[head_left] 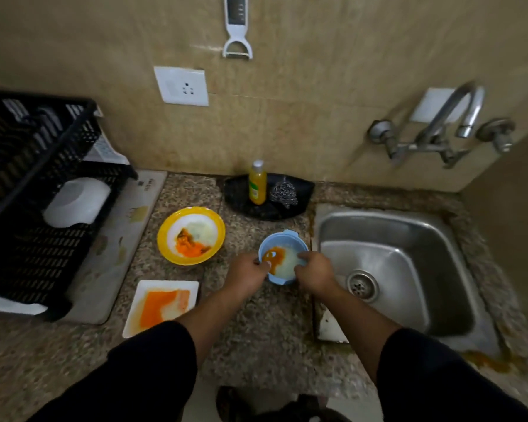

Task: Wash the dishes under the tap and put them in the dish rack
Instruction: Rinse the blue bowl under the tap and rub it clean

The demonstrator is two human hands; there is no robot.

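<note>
A small blue bowl (282, 243) smeared with orange and white food sits on the granite counter just left of the steel sink (433, 239). My left hand (247, 272) grips its left rim and my right hand (314, 274) grips its right rim. A yellow-rimmed plate (191, 236) with orange residue lies to the left, and a white square plate (162, 306), also stained orange, lies nearer me. The black dish rack (43, 190) stands at far left with a white bowl (77, 202) inside. The tap (457, 117) juts from the wall above the sink; no water runs.
A black tray (244, 202) at the back of the counter carries a yellow soap bottle (257, 182) and a steel scrubber (284, 193). A wall socket (182, 85) and a hanging peeler (237, 28) are on the tiled wall. A mat (119, 239) lies under the rack.
</note>
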